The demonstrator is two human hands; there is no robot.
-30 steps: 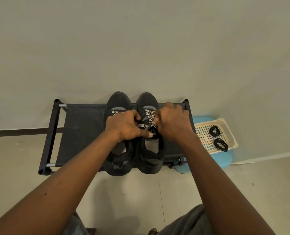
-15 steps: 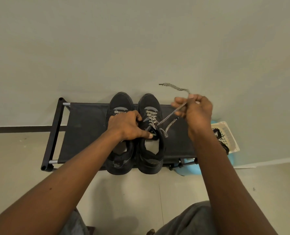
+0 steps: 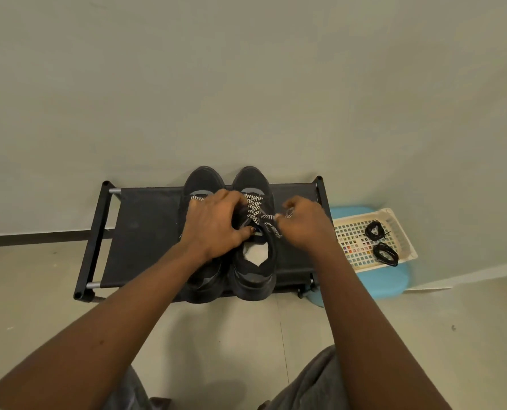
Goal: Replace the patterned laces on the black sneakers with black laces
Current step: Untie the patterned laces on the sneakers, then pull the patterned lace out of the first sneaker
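Grey wall behind; a black rack (image 3: pixel 145 232) carries the sneakers (image 3: pixel 253 270) side by side. The right hand (image 3: pixel 302 224) pinches the patterned lace (image 3: pixel 253 204) beside the right one; the left hand (image 3: pixel 213 226) grips across both, hiding the left lacing. Coiled black laces (image 3: pixel 375 230) lie in a basket (image 3: pixel 353 241).

**Hands and forearms cover much of the lacing**

The left hand (image 3: pixel 213 224) and its forearm cover most of the left sneaker (image 3: pixel 203 180), leaving only the toe and a scrap of lace. Whether its fingers grip anything cannot be told. The right hand (image 3: pixel 304 223) pinches the patterned lace (image 3: pixel 253 207) of the right sneaker (image 3: pixel 255 270), with the lace's tip lost among curled fingers. The right forearm hides the near right corner of the rack (image 3: pixel 145 232) and part of the blue stool (image 3: pixel 385 281). Coloured specks under the basket (image 3: pixel 400 232) are too small to identify. The near edge cuts off both forearms.
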